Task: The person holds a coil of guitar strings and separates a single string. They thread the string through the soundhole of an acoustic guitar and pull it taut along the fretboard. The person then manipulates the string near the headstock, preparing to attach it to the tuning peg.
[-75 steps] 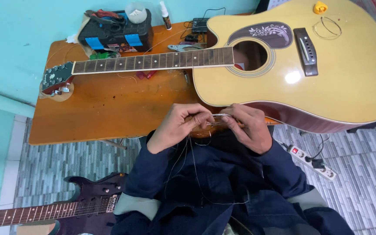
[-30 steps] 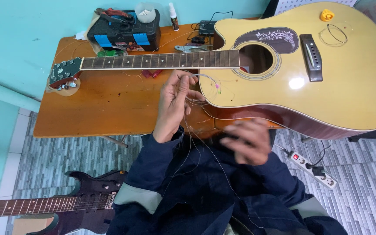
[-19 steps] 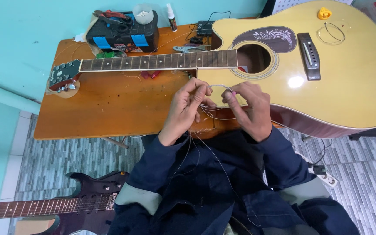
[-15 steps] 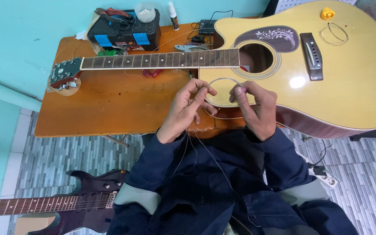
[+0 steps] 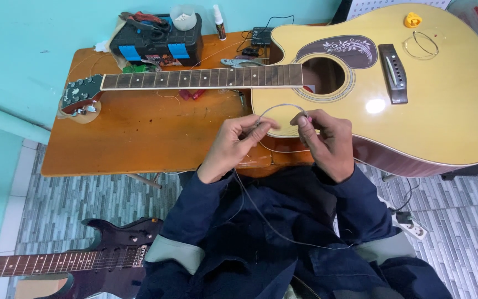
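- The guitar string (image 5: 281, 106) is a thin metal wire. It looks very light and springy, and it bends into a loop. It could slip or poke, so holding it near the ends looks best.
- The string arcs between both hands, just over the near edge of the yellow acoustic guitar (image 5: 443, 105). The rest of it hangs down over the dark blue jacket (image 5: 272, 249).
- The left hand (image 5: 233, 147) pinches the string with thumb and fingertips pressed together.
- The right hand (image 5: 327, 141) pinches the other side the same way, fingers curled in.
- Both arms reach forward, hands close together, above the wooden table (image 5: 139, 133).
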